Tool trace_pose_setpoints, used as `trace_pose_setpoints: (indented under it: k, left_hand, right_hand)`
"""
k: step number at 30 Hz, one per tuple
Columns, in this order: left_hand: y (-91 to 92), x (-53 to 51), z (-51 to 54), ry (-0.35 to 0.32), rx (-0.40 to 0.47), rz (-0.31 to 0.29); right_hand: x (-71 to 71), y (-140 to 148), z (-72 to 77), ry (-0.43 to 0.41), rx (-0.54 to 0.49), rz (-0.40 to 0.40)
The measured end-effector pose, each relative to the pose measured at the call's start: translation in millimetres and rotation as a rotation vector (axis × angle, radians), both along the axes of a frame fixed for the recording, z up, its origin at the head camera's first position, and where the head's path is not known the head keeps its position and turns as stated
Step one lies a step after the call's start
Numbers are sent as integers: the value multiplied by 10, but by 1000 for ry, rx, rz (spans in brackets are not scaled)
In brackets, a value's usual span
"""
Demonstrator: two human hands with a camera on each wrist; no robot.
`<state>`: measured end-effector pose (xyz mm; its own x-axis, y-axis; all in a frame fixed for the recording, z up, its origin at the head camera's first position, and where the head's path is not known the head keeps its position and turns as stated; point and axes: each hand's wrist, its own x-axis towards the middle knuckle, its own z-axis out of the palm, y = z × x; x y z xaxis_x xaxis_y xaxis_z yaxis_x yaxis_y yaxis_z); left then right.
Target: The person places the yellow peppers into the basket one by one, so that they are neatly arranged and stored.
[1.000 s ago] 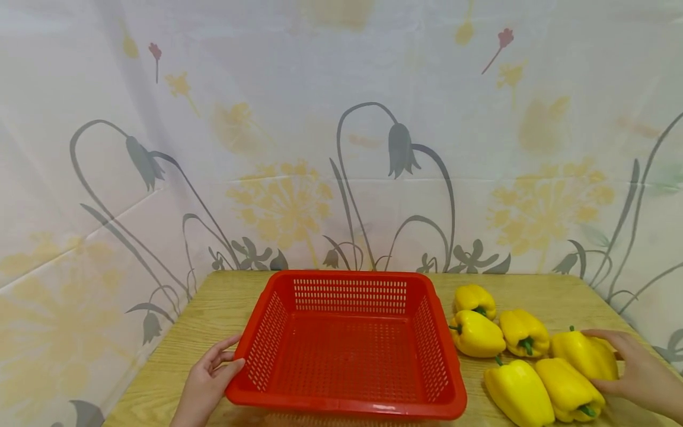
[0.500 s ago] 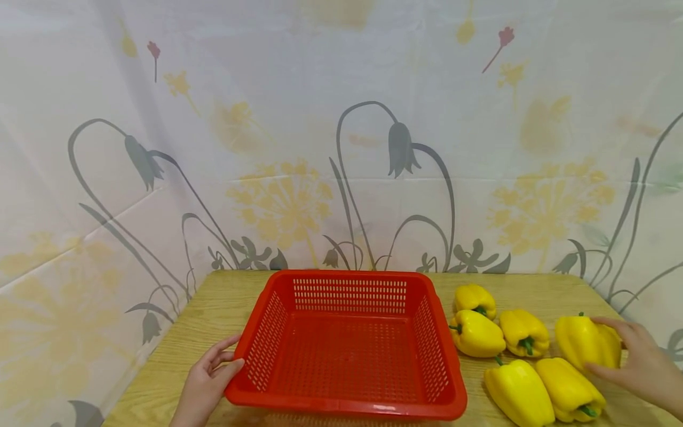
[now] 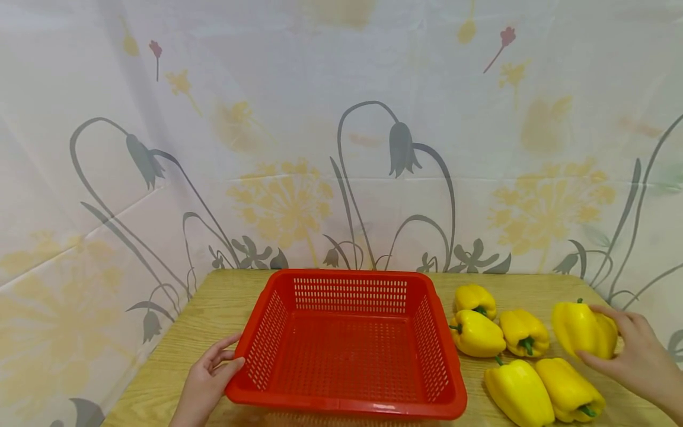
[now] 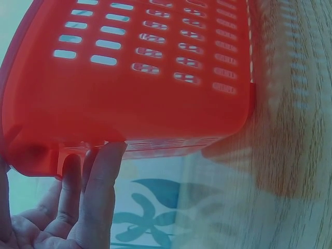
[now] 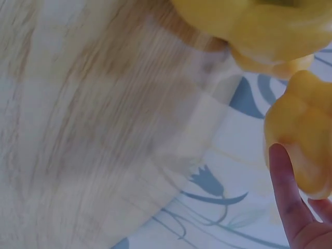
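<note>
My left hand (image 3: 205, 376) grips the left rim of a red plastic basket (image 3: 341, 405), thumb over the edge. In the left wrist view, fingers (image 4: 101, 192) curl against the basket's outer wall (image 4: 119, 98) near a corner. On the right, my right hand (image 3: 635, 350) holds a yellow bell pepper (image 3: 576, 329), stem upward, raised off the table. The right wrist view shows that pepper (image 5: 303, 124) with a finger (image 5: 284, 187) against its side; part of the hand is cut off by the frame.
Several yellow bell peppers, among them a front one (image 3: 520, 392) and one touching the basket's right side (image 3: 477, 334), lie on the wooden table (image 3: 213, 308). A floral-patterned cloth (image 3: 299, 118) hangs behind the table and along its sides.
My right hand has lifted the bell pepper from beside the others and brought it upward, tipping its stem upright. My left hand and the basket stay where they were.
</note>
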<state>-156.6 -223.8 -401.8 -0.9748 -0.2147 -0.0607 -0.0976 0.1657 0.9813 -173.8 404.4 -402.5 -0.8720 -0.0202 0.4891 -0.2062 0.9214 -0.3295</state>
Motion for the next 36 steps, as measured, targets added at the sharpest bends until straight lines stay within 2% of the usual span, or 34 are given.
trace_pose_setpoints:
  k: [6, 12, 25, 29, 36]
  left_hand:
    - [2, 1, 5, -10, 8, 4]
    - [-7, -6, -13, -15, 0, 2]
    - [5, -15, -10, -7, -4, 1]
    - [0, -12, -10, -3, -8, 0]
    - [-9, -8, -6, -1, -4, -2]
  right_hand:
    - [6, -120, 77, -20, -14, 9]
    - [-20, -219, 167, 0, -37, 65]
    - [-26, -475, 324, 43, -50, 116]
    - [-47, -526, 365, 34, -81, 141]
    - [-95, -612, 456, 54, -71, 180]
